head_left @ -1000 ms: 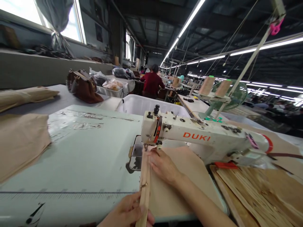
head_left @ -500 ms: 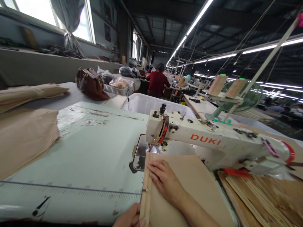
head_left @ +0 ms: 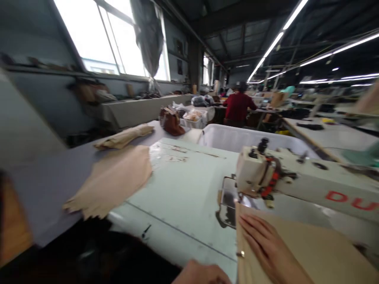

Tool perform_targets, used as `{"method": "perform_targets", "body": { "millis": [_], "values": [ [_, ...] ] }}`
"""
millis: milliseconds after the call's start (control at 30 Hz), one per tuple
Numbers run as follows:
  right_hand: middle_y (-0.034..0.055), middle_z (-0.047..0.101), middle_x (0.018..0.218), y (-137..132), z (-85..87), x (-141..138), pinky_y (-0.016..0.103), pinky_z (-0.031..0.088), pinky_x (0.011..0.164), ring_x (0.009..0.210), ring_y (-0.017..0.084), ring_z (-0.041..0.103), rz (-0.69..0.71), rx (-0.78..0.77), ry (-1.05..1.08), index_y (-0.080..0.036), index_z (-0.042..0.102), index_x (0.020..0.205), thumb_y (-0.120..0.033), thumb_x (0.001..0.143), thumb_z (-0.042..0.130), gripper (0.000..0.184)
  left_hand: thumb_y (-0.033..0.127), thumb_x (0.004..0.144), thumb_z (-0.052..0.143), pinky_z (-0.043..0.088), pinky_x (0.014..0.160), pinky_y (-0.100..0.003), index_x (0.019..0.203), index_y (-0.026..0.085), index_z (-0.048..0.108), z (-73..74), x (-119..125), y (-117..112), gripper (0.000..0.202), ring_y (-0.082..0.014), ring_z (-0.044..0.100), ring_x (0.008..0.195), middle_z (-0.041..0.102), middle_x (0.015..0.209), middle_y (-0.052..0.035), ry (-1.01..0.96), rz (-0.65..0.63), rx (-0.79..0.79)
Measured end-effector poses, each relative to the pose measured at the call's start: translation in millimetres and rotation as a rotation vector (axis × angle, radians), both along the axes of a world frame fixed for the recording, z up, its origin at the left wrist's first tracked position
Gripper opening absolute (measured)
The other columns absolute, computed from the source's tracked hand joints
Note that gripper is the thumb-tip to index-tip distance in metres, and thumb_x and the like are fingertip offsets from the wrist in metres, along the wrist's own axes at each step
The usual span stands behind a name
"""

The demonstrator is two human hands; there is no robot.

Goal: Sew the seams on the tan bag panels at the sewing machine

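My right hand (head_left: 268,242) lies flat on a tan fabric-like panel (head_left: 319,244), fingers stretched along its folded left edge. The far end of that edge sits under the needle area of a white sewing machine (head_left: 254,169). A small metal piece (head_left: 240,254) shows on the edge strip, beside my right hand. At the bottom of the view my left hand (head_left: 203,273) is just left of the panel, knuckles up. Its fingers are blurred and cut off by the frame, so what they hold is hidden.
The pale green machine table (head_left: 189,189) carries a printed ruler line. To the left lie stacked tan pieces (head_left: 118,179) and a rolled bundle (head_left: 126,136). Behind stand a brown bag (head_left: 171,121) and a white bin (head_left: 251,136). A person in red (head_left: 239,104) sits farther back.
The view has swung left, so the machine and panel appear farther right. My left hand, which gripped the panel's near edge, now shows left of it. My right hand stays flat on the panel.
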State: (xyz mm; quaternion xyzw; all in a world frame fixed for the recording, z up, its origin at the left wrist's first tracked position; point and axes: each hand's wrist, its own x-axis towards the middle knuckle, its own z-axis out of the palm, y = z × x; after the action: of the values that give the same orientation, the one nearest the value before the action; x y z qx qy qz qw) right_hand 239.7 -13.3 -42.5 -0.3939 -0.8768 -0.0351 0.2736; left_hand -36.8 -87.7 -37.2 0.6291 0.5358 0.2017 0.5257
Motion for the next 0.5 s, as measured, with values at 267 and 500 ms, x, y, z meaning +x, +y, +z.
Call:
{"method": "perform_targets", "body": {
  "millis": [267,500],
  "values": [
    [0.001,0.062,0.136,20.0,-17.7,4.5,0.035,0.058,0.091,0.116,0.024,0.065,0.099,0.234,-0.031,-0.028,0.061,0.137,-0.033,0.096,0.053,0.042,0.038,0.092,0.064,0.047,0.095,-0.044,0.108,0.012,0.067,98.0,-223.6,86.9,0.031,-0.0285,0.063,0.103,0.067,0.114,-0.0131,0.943,0.496,0.412],
    [0.0033,0.064,0.134,13.4,-13.5,1.3,0.036,0.058,0.095,0.118,0.024,0.064,0.043,0.166,-0.056,-0.027,0.062,0.136,-0.034,0.099,0.05,0.04,0.043,0.097,0.061,0.051,0.093,-0.045,0.102,0.013,0.066,84.9,-242.3,123.2,0.031,-0.0228,0.064,0.1,0.067,0.105,-0.0076,1.134,0.349,0.321]
  ]
}}
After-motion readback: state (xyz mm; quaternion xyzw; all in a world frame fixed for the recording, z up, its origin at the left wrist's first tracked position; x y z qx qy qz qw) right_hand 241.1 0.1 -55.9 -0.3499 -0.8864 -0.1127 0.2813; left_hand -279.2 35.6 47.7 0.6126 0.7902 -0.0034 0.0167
